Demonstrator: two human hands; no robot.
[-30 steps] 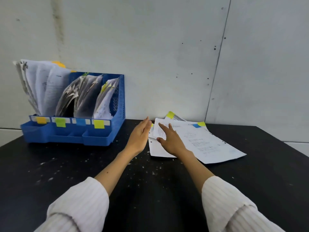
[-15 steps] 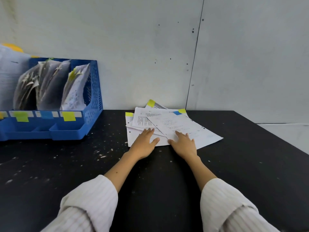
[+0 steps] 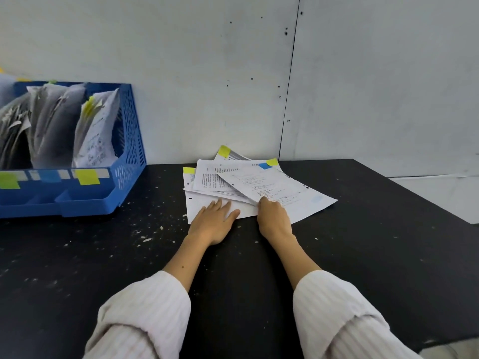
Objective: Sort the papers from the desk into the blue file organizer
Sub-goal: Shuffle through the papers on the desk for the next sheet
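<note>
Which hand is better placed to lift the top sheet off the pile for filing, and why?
Probably the right hand: its fingers already sit at the near edge of the top sheet, seemingly tucked under it. The left hand lies flat on the lower papers, well placed to steady them.

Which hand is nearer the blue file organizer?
Left. The left hand rests flat on the papers, on the side facing the blue file organizer; the right hand lies farther right.

**No legible text**

Printed lines on the loose papers [image 3: 272,187] on the desk [image 3: 233,268], too blurred to read. Colored tabs on the blue file organizer [image 3: 129,161], blank or unreadable. Print on the filed sheets [image 3: 96,141] likewise too small to make out.
</note>
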